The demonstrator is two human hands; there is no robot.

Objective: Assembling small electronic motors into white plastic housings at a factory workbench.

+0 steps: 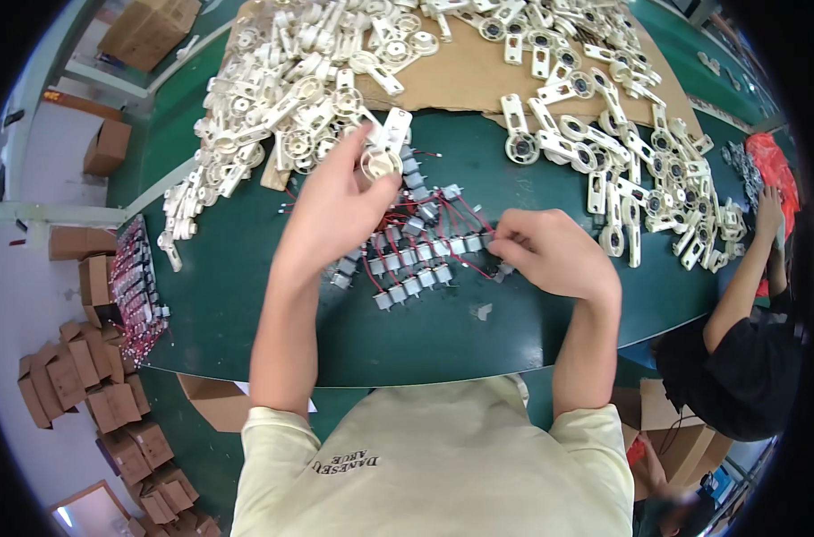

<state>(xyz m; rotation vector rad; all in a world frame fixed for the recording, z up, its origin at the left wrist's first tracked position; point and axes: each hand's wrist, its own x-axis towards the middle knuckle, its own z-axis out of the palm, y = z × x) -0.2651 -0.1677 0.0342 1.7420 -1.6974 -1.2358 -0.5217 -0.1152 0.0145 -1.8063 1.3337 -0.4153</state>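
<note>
head view: left hand [331,204] with fingers clamped on a white plastic part [382,164], far of the motors [411,286]; right hand [554,255] beside them, grip unclear. part likely light, stiff, smooth; best held by its round rim.

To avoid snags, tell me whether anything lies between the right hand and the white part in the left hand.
Grey motors with red wires lie on the green table between the right hand and the white part in the left hand; nothing else visible stands there.
</note>
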